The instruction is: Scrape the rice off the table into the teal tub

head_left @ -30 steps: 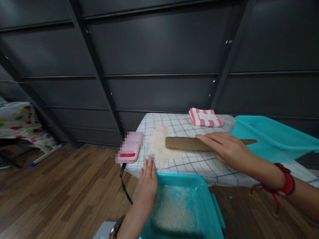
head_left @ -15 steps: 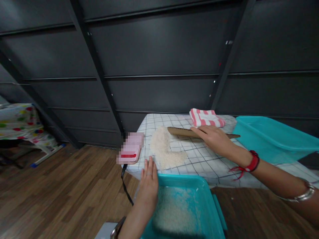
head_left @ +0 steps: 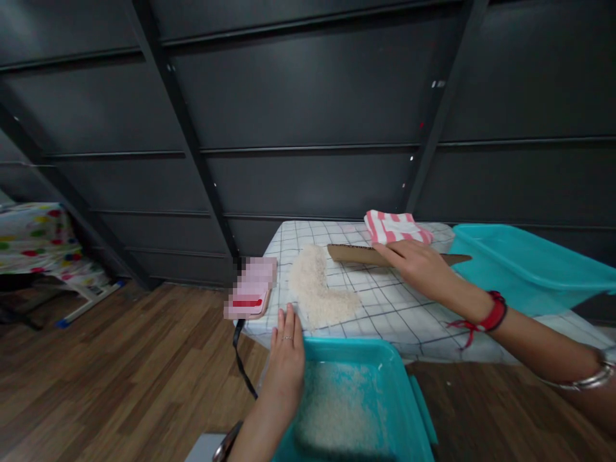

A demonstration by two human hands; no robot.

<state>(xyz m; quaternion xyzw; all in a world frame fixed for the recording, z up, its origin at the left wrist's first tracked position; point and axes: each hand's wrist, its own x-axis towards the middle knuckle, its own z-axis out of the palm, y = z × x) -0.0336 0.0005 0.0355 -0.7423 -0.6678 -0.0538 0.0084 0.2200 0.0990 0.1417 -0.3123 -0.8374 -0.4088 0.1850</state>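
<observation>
A curved heap of white rice [head_left: 316, 289] lies on a table with a white grid-patterned cloth [head_left: 385, 308]. My right hand [head_left: 416, 264] is closed on a long strip of brown cardboard [head_left: 356, 254], held edge-down on the cloth behind the rice. My left hand [head_left: 287, 356] grips the far left corner of a teal tub [head_left: 385, 351] that sits below the table's near edge and has rice [head_left: 339, 410] in its bottom.
A folded pink-and-white striped cloth [head_left: 395, 226] lies at the table's back. A second teal tub [head_left: 524, 266] stands on the right. A pink phone [head_left: 250, 289] with a black strap hangs over the table's left edge. Dark metal panels stand behind; wooden floor lies left.
My right hand has drawn the cardboard strip back from the middle of the rice to the far side of the table, leaving the rice in a curved heap. The left hand has stayed put.
</observation>
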